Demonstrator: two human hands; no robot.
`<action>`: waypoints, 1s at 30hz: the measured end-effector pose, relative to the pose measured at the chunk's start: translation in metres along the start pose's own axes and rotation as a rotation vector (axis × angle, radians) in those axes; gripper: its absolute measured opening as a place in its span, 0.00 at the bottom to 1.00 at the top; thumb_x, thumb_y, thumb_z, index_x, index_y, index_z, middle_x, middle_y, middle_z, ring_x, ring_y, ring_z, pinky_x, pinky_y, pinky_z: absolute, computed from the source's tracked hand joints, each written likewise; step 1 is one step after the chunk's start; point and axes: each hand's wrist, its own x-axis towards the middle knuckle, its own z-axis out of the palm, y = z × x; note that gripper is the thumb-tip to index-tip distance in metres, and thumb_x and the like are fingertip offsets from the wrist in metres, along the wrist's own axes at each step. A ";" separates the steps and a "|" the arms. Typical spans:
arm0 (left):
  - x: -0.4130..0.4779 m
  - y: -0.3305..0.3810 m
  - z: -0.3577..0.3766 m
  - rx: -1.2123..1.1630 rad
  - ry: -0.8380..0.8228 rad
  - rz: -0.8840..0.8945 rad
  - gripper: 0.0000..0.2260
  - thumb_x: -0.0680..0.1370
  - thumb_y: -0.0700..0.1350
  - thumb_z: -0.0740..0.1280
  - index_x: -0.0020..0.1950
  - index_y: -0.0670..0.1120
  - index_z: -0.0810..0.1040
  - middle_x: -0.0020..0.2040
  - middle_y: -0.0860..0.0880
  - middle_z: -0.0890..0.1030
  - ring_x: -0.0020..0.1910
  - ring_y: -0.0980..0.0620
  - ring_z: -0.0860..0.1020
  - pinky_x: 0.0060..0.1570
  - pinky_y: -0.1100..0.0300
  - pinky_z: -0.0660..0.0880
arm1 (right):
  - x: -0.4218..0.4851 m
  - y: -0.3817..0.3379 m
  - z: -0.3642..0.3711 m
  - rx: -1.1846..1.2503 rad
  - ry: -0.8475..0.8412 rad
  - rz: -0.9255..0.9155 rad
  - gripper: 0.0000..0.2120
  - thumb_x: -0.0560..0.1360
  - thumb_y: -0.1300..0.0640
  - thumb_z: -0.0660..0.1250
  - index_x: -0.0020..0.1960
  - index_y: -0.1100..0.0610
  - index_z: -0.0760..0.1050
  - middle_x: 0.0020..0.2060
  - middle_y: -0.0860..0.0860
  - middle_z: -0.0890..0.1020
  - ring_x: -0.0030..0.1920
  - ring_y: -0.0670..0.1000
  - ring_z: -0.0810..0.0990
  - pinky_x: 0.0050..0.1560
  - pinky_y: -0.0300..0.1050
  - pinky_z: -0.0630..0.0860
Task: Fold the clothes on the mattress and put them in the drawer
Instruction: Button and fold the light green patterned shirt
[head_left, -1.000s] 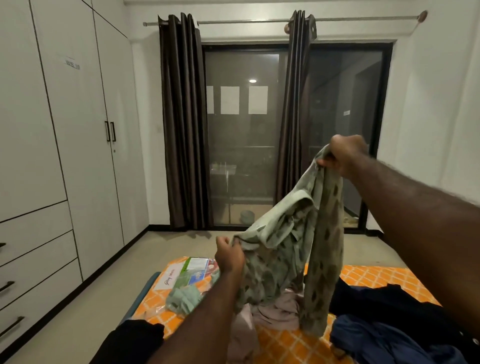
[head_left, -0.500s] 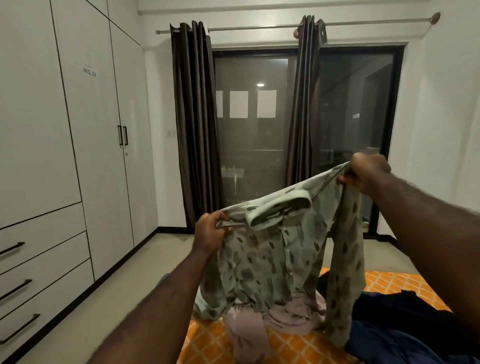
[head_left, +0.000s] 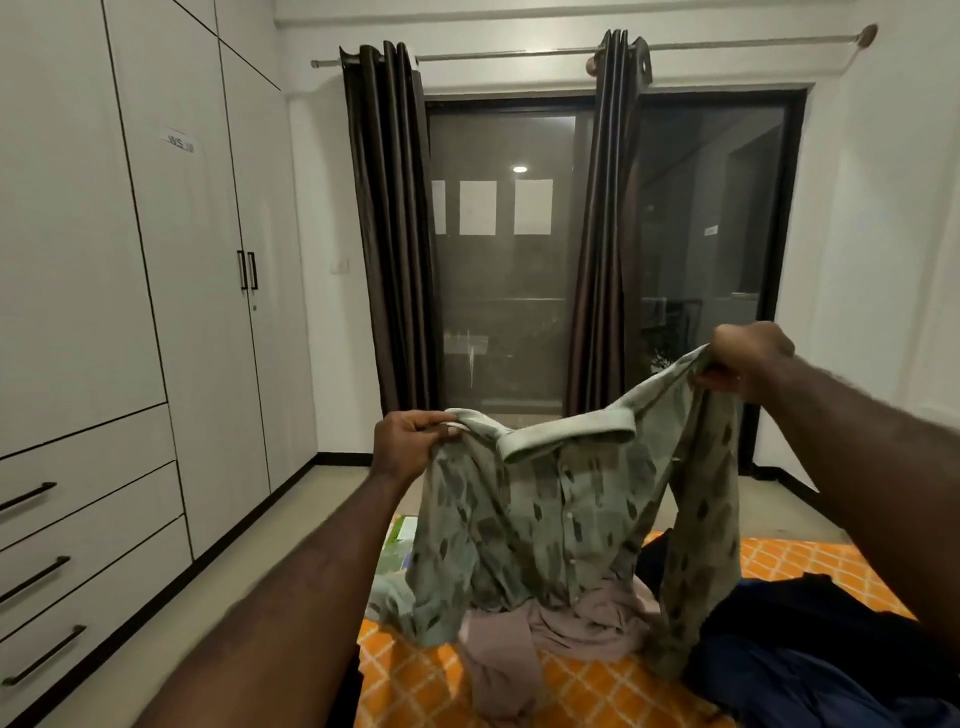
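Hanging limp between the left hand (head_left: 410, 447), pinching one shoulder, and the right hand (head_left: 748, 358), gripping the other higher up, the patterned green shirt (head_left: 545, 519) dangles over the orange mattress (head_left: 789, 566), seemingly light, soft and floppy, best held at its shoulder seams.

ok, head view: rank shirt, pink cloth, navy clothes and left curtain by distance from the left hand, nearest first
1. Shirt: in the left hand's grip.
2. Pink cloth: below, on the mattress.
3. Navy clothes: mattress, right side.
4. Left curtain: far off, across the room.
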 end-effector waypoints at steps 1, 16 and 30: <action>0.001 0.003 -0.003 0.012 0.030 0.010 0.08 0.71 0.42 0.79 0.49 0.48 0.88 0.43 0.56 0.87 0.44 0.61 0.84 0.56 0.53 0.81 | -0.001 0.001 -0.002 -0.018 0.008 -0.011 0.08 0.78 0.65 0.66 0.56 0.65 0.76 0.53 0.63 0.81 0.45 0.63 0.84 0.20 0.48 0.79; 0.088 0.007 -0.044 0.888 -0.287 0.387 0.05 0.76 0.40 0.72 0.50 0.44 0.84 0.45 0.49 0.76 0.47 0.44 0.78 0.44 0.58 0.72 | 0.028 0.009 0.011 -0.151 0.103 -0.099 0.12 0.80 0.53 0.64 0.42 0.60 0.77 0.39 0.57 0.83 0.40 0.57 0.85 0.47 0.56 0.85; 0.203 -0.004 0.010 0.530 0.189 -0.200 0.08 0.80 0.43 0.63 0.52 0.40 0.79 0.49 0.42 0.79 0.50 0.41 0.78 0.46 0.56 0.72 | 0.153 0.011 0.110 0.575 -0.131 0.091 0.19 0.82 0.60 0.52 0.68 0.60 0.73 0.57 0.61 0.83 0.50 0.59 0.86 0.37 0.56 0.85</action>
